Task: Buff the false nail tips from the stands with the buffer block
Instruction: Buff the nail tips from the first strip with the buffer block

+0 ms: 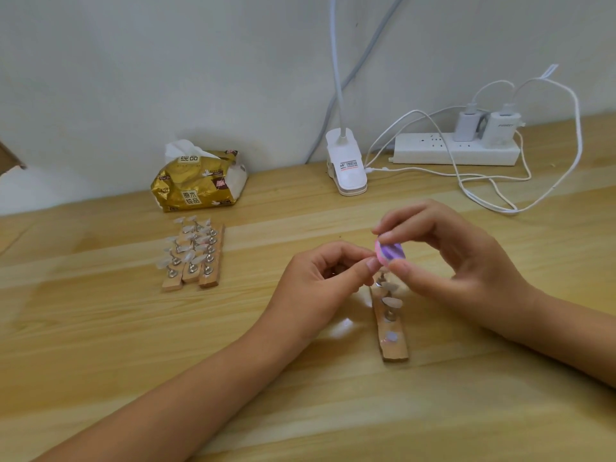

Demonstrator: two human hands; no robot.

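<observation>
Right hand [466, 258] pinches the buffer block [390, 254], probably light and soft. At its eight o'clock, left hand [320, 278] pinches something hidden, likely a flimsy nail tip.

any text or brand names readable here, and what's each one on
"纯品": top of the gold tissue pack
"原木纯品": white label on the front of the same pack
"PISEN": larger white charger plugged into the power strip; faint, so not certain
Sticker on the lamp clip: print too small to read
Other small print on the pack: blurred
Buffer block and wooden stands: no text visible
</observation>
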